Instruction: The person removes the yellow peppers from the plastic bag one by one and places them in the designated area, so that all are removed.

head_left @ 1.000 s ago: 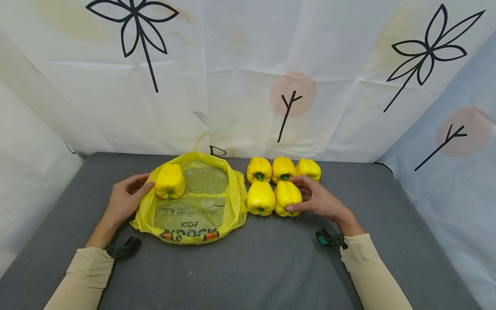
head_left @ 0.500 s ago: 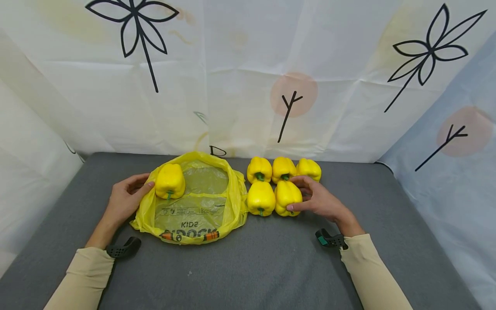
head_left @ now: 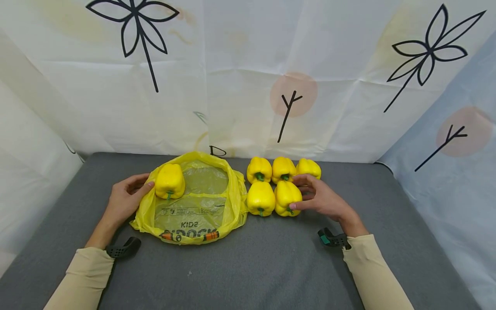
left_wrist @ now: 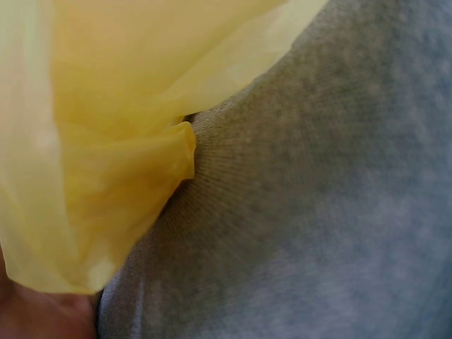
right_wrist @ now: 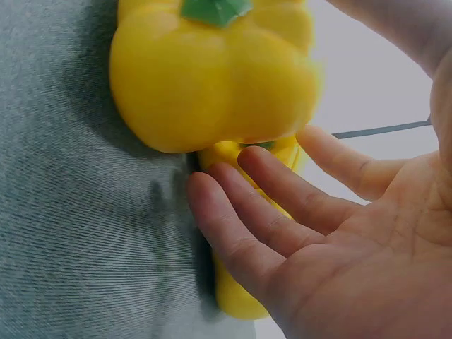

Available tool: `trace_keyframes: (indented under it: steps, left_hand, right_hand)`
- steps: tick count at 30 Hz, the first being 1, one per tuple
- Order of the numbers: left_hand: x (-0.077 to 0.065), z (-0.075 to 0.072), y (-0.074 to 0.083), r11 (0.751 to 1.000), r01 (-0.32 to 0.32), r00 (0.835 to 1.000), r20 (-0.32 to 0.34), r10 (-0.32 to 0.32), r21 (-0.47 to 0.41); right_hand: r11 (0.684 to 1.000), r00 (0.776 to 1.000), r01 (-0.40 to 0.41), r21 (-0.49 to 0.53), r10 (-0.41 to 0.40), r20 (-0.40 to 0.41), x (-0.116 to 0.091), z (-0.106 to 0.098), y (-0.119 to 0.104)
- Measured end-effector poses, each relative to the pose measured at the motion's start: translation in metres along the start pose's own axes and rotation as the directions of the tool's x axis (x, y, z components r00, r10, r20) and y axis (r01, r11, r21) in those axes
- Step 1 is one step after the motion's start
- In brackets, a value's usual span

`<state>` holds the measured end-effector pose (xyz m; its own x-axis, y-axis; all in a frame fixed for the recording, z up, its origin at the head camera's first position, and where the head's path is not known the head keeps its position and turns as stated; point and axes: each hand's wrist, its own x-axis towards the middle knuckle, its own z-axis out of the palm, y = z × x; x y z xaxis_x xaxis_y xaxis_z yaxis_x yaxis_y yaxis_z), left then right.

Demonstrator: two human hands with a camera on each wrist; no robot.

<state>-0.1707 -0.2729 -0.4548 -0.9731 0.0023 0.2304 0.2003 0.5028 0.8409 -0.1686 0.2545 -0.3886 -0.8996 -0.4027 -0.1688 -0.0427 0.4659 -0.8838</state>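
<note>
A yellow plastic bag (head_left: 190, 234), printed with dark letters, lies spread on the table with its mouth facing up. One yellow bell pepper (head_left: 169, 181) sits inside it at the left. My left hand (head_left: 125, 197) holds the bag's left rim, thumb beside that pepper; the left wrist view shows bag folds (left_wrist: 127, 176) over part of the hand. To the right, my right hand (head_left: 327, 200) stands beside the front-row right bell pepper (head_left: 287, 196), fingers spread and relaxed. In the right wrist view the fingertips (right_wrist: 208, 198) are close to that pepper (right_wrist: 212, 78); contact is unclear.
Another bell pepper (head_left: 261, 198) stands in the front row, against the bag's right side. Behind are three more, left (head_left: 258, 168), middle (head_left: 283, 167) and right (head_left: 308, 168). The grey-covered table (head_left: 240, 275) ends at a patterned cloth backdrop (head_left: 240, 86).
My right hand has shifted slightly to the right, its thumb drawing back from the front-right bell pepper. The left hand, bag and peppers have stayed in place.
</note>
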Motion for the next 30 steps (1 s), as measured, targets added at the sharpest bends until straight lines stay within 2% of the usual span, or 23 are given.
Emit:
trace_keyframes:
  steps: [15,30]
  left_hand:
    - [-0.001,0.000,0.002,1.000,0.016,1.000,0.003,-0.015,-0.009]
    - [0.000,-0.001,0.002,1.000,0.020,1.000,0.015,-0.020,-0.005]
  right_hand:
    - [1.000,0.999,0.029,-0.001,-0.029,-0.028,-0.008,-0.004,-0.015]
    - [0.995,0.994,0.094,-0.011,-0.095,-0.046,-0.013,-0.007,-0.025]
